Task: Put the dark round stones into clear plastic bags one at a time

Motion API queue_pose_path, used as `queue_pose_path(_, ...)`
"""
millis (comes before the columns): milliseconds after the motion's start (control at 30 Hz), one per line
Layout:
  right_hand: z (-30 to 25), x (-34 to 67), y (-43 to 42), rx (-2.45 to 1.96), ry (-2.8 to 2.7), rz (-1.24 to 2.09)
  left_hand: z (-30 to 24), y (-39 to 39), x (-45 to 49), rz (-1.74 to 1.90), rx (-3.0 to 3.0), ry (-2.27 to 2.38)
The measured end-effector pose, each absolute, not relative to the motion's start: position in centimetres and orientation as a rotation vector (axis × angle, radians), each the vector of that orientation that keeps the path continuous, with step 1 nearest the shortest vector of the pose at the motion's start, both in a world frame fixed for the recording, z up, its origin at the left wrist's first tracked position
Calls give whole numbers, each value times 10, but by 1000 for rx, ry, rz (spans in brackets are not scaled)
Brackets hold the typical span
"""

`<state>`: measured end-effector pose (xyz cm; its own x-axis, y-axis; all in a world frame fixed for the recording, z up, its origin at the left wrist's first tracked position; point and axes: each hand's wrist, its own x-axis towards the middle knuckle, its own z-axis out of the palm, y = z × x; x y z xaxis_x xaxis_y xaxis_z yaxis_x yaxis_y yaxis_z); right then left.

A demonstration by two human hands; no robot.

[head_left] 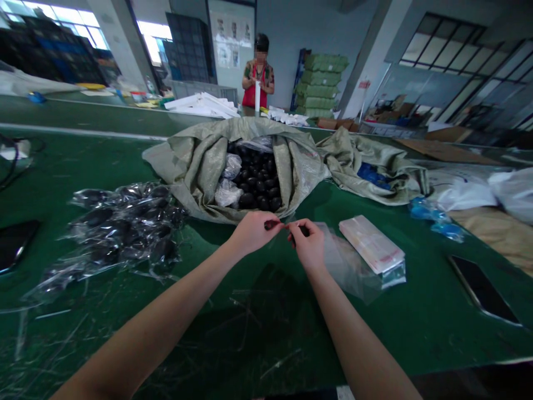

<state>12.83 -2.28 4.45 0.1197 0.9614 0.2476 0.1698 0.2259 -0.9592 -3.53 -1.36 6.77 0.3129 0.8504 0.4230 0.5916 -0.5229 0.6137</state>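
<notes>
Fingers of the left hand [255,232] and right hand [310,245] almost meet — whether they clamp something, I cannot tell. Flat transparent bags [370,243] lie beside. Much seems left — a grey-green woven sack [195,166] beyond holds many bare, black, egg-shaped pieces [257,181]; leftward on the green table [104,158], a pile [119,229] already lies in clear film.

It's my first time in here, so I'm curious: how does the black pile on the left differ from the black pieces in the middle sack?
The left pile is in shiny, crinkled clear plastic, while the sack pieces mostly look bare. The left pile lies spread on the green table; the sack pieces are heaped inside the open sack. Both show black, rounded shapes.
</notes>
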Motion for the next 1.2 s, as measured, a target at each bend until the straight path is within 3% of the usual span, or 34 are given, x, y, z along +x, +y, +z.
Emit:
queue_pose_path(600, 48, 136, -25, -1017, -1425, 934, 61, -2, -43, 846, 1649, 1066)
queue_pose_path(1200, 47, 139, -25, -927, -1480, 1110, 71, -14, -37, 871, 1961, 980)
